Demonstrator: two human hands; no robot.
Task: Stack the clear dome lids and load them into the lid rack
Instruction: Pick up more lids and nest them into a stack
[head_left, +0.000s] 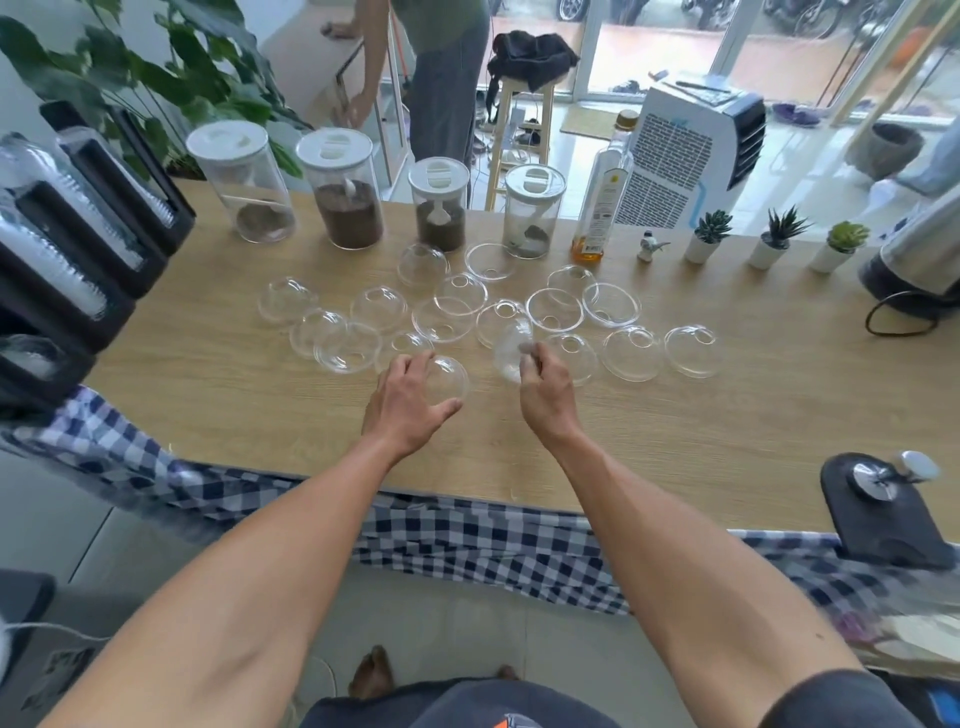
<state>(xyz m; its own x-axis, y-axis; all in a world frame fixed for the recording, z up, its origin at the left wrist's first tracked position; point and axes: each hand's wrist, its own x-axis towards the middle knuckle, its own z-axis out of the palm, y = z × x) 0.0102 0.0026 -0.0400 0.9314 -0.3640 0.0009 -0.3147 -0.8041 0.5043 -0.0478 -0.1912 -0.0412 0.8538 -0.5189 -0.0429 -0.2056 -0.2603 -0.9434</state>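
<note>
Several clear dome lids (555, 309) lie scattered over the middle of the wooden table (701, 431), some dome up, some rim up. My left hand (410, 402) curls round one dome lid (448, 380) that sits on the table near the front. My right hand (545, 389) pinches another dome lid (511, 352) by its edge and holds it tilted just above the table. The black lid rack (78, 249) stands at the table's left end with stacks of clear lids in its slots.
Glass jars with white lids (343, 192) line the table's far edge, beside an oil bottle (602, 208), a small figurine and three potted succulents (774, 239). A blender base (914, 265) stands at the right. A person stands beyond the table.
</note>
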